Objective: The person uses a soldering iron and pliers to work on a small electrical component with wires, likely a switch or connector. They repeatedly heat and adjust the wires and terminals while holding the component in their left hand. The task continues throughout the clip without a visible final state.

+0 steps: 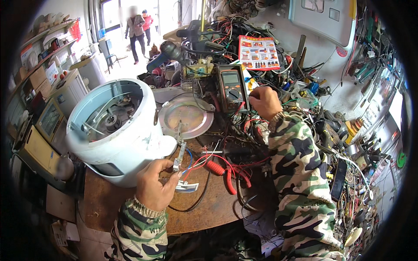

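My left hand (156, 184) pinches the lower end of a narrow metal strip with terminals (181, 153); red, blue and white wires (203, 159) run from beside it. Left of that hand stands a white round appliance body (130, 150), like an electric cooker, open at the top with its inner parts showing. My right hand (265, 103) is closed with curled fingers, just right of the multimeter (233, 89); what they hold, if anything, is hidden. Red-handled pliers (231, 177) lie on the wooden table (204, 214), with a red test probe (215, 168) beside them.
Behind the appliance lies a round metal lid (201, 128). A power drill (172, 51) and tangled cables fill the back of the table. An illustrated red sheet (258, 53) leans there. Loose tools and wires crowd the right side. Two people (136, 30) are in the distant doorway.
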`<state>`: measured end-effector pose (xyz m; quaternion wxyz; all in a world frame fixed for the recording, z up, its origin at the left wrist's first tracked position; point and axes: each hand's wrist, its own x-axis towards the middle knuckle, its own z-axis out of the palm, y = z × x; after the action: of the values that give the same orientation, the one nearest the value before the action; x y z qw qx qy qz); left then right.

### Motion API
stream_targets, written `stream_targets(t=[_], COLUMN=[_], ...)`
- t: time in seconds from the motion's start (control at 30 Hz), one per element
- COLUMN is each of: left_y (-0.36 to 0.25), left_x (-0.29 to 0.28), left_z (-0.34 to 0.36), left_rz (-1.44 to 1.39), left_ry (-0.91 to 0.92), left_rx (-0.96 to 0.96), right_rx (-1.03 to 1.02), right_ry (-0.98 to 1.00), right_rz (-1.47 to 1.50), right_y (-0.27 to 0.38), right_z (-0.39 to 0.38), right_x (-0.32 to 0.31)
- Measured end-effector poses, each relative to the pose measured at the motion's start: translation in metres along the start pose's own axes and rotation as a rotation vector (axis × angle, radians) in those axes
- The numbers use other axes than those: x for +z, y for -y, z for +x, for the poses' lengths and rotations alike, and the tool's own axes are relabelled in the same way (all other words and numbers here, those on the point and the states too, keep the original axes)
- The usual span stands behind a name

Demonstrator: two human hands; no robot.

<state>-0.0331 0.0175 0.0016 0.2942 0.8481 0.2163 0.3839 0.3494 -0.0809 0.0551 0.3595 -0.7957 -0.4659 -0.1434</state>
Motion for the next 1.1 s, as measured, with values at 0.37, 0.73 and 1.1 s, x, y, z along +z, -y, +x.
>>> stream_targets(t=[0.37, 0.73, 1.1], left_y=[-0.01, -0.012, -0.005], left_x=[0.001, -0.001, 0.001], left_z=[0.003, 0.0, 0.001], left_rz=[0.015, 0.026, 0.004], left_ry=[0.025, 0.043, -0.002], left_rx=[-0.045, -0.069, -0.013], right_rx=[-0.213, -0.199, -0.17], right_ry=[0.106, 0.184, 0.039], right_rz=[-0.541, -0.725, -0.199], right_y=[-0.018, -0.024, -0.01], right_z=[0.018, 0.04, 0.024], right_x=[0.064, 0.088, -0.056])
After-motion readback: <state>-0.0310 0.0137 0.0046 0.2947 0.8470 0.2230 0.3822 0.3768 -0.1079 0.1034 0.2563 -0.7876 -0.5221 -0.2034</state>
